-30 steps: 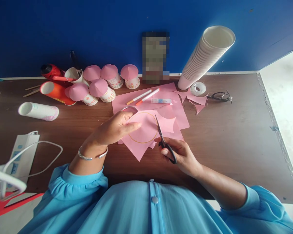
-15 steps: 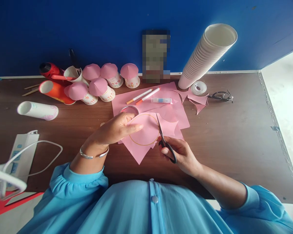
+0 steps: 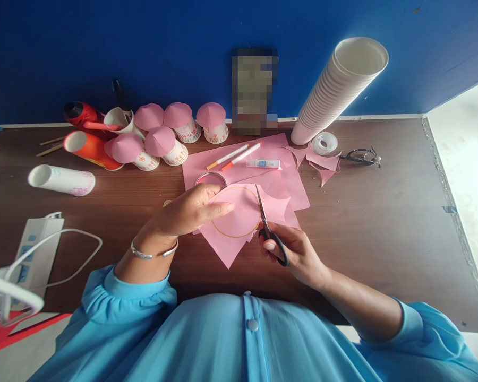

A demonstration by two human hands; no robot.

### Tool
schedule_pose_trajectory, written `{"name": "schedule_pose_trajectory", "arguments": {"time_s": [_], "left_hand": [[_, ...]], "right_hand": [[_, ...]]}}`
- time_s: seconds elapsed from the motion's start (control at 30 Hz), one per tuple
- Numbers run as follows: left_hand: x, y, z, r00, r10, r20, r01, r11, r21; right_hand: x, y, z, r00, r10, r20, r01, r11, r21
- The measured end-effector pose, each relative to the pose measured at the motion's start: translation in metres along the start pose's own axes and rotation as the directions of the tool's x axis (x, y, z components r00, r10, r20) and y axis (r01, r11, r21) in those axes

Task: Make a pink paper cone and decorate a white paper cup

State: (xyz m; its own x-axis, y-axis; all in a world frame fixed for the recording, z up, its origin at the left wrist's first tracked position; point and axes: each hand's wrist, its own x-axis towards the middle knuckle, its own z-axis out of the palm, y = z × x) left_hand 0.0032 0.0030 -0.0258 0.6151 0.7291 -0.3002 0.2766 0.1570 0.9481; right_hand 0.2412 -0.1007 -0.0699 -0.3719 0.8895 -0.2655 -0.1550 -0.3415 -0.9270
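Observation:
My left hand [image 3: 195, 209] grips a piece of pink paper [image 3: 239, 217] by its left side, thumb on top. A circle is drawn on that paper in a yellowish line. My right hand [image 3: 290, 246] holds black-handled scissors [image 3: 273, 239], whose blades lie along the circle's right edge. Right of the blades a scalloped part of the paper sticks out. Just behind my left hand lies a round ring-like object [image 3: 211, 179], partly covered. Beneath are larger pink sheets [image 3: 298, 193], with two markers [image 3: 241, 156] and a glue stick [image 3: 263, 164] on them.
Several cups with pink cone tops [image 3: 211, 116] stand at the back left, near an orange cup [image 3: 90, 149] and a white cup [image 3: 61, 180]. A tall cup stack [image 3: 334, 95], a tape roll [image 3: 324, 143] and glasses [image 3: 361, 157] are at right. A power strip [image 3: 35, 257] lies front left.
Hardly anything differs. The pink paper has shifted very slightly to the right, while both hands keep their hold.

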Motion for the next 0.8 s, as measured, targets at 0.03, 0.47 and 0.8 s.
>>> {"name": "schedule_pose_trajectory", "arguments": {"time_s": [0.03, 0.47, 0.8], "left_hand": [[0.0, -0.0006, 0.0, 1.0, 0.006, -0.013, -0.006, 1.0, 0.008], [0.0016, 0.0029, -0.0009, 0.999, -0.024, -0.039, 0.026, 0.997, 0.07], [0.0014, 0.0007, -0.0032, 0.999, -0.017, -0.03, 0.019, 0.999, 0.046]], "right_hand": [[-0.0002, 0.0003, 0.0, 1.0, 0.001, -0.001, -0.001, 1.0, 0.001], [-0.0037, 0.0069, -0.0034, 1.0, 0.014, -0.004, -0.015, 0.997, -0.075], [-0.0044, 0.0081, -0.0042, 1.0, 0.015, -0.005, -0.016, 0.997, -0.071]]}}
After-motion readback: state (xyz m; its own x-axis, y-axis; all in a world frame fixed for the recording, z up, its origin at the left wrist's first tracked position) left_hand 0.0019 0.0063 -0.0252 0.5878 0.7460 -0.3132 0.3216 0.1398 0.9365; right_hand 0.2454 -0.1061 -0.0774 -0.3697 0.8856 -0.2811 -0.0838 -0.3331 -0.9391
